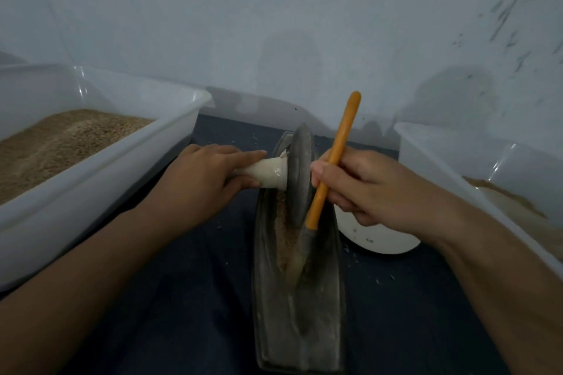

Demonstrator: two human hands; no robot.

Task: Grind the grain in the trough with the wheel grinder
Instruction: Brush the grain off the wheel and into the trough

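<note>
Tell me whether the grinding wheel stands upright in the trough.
Upright: the grey metal wheel stands on edge in the long grey trough.

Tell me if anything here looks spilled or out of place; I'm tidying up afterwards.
Yes, loose grain flecks lie scattered on the dark surface on both sides of the trough, plus a few by its far end, outside the groove. A few specks also sit in the white bowl to the trough's right. Nothing looks damaged.

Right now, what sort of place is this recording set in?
Probably a plain home or small workshop corner used for hand-grinding grain: a metal trough with its wheel grinder on a dark surface, a white tub of brown grain beside it, and a bare pale wall.
</note>
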